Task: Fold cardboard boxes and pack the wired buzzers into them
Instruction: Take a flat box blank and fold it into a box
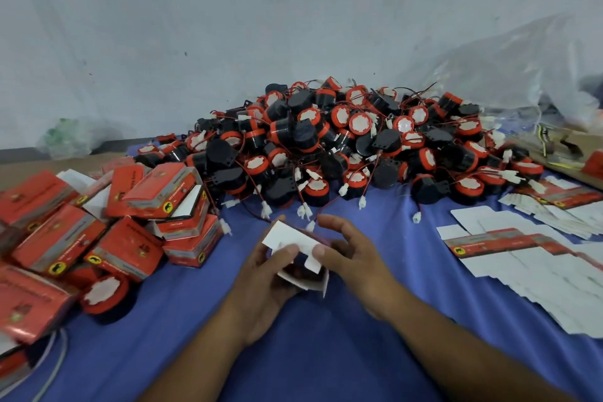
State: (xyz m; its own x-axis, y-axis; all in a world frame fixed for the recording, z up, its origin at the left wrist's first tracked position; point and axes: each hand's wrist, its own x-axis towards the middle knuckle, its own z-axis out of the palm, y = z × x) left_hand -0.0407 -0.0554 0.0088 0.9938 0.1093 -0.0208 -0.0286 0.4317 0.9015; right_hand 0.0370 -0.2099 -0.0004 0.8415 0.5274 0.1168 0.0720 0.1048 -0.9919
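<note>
Head camera: I see the half-folded cardboard box (288,240) just before the buzzer pile (342,140); my left hand (267,281) grips it from below (thumb atop a flap), my right hand (355,254) thumbs another flap, fingers spread.

A pale, speckled wall (163,26) stands behind. A blue cloth (310,336) covers the brown counter (49,164). Light is soft and even.
</note>
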